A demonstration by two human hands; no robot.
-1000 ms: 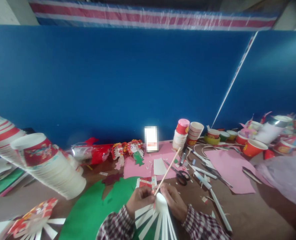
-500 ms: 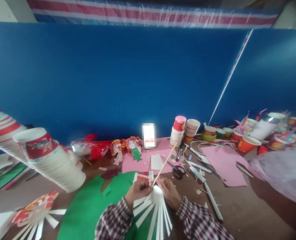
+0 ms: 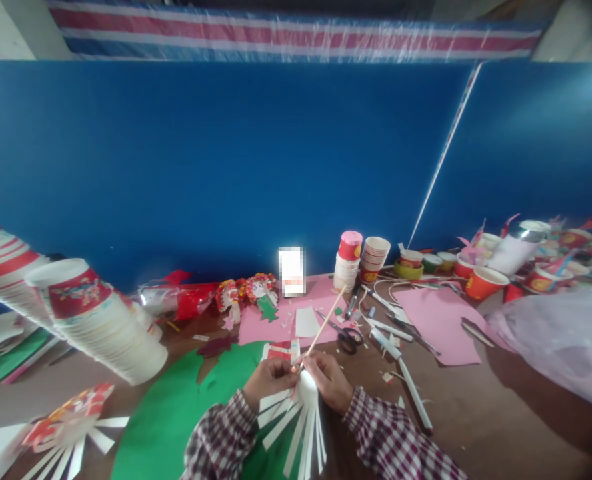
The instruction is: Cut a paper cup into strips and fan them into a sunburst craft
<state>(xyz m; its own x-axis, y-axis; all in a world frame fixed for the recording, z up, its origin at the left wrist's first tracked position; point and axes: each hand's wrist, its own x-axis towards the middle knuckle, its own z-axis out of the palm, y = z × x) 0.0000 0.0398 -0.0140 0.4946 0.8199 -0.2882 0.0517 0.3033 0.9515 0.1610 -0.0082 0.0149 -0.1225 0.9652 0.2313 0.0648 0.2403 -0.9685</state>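
My left hand (image 3: 272, 381) and my right hand (image 3: 332, 383) are close together at the front of the table, fingers closed in pinches. Between them is a white paper cup (image 3: 308, 392) whose wall is cut into strips that fan out toward me. A thin wooden stick (image 3: 327, 319) slants up and away from the fingers of my right hand, crossing the cup's top end. My left fingertips pinch the cup's edge close to the stick's lower part. Under the hands lies a large green sheet (image 3: 171, 407).
Stacked paper cups (image 3: 101, 320) lean at the left, near another cut cup (image 3: 71, 427). Black scissors (image 3: 348, 340) lie on pink paper beyond my hands. A glue gun (image 3: 387, 343), a white stick (image 3: 416, 395) and a plastic bag (image 3: 556, 347) are to the right.
The view has turned slightly right, so the table things appear shifted left. Both hands keep hold of the cup and stick, with little change in their grip.
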